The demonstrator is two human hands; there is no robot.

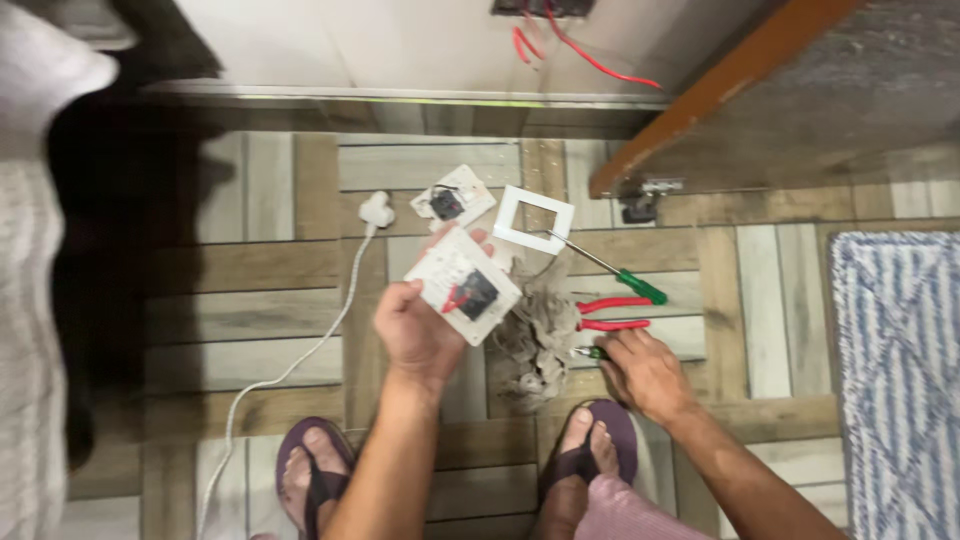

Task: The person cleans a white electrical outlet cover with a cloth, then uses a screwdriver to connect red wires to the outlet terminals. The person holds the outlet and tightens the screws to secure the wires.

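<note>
My left hand (420,325) holds a white square switch plate (462,285), back side up, with a black module and a red wire on it. My right hand (640,372) reaches down to the floor and pinches the tip of a small green-handled tool (590,352) beside a grey rag (535,335). Red-handled pliers (612,313) and a green-handled screwdriver (610,270) lie just beyond that hand. A white frame (533,220) and a second switch plate (454,197) rest on the floor further out.
A white plug (377,209) with its cord (290,365) runs across the wood-pattern tile floor. Red wires (590,55) hang from a wall box. A wooden door (790,90) stands at the right, a blue striped mat (895,380) below it. My sandalled feet (315,470) are at the bottom.
</note>
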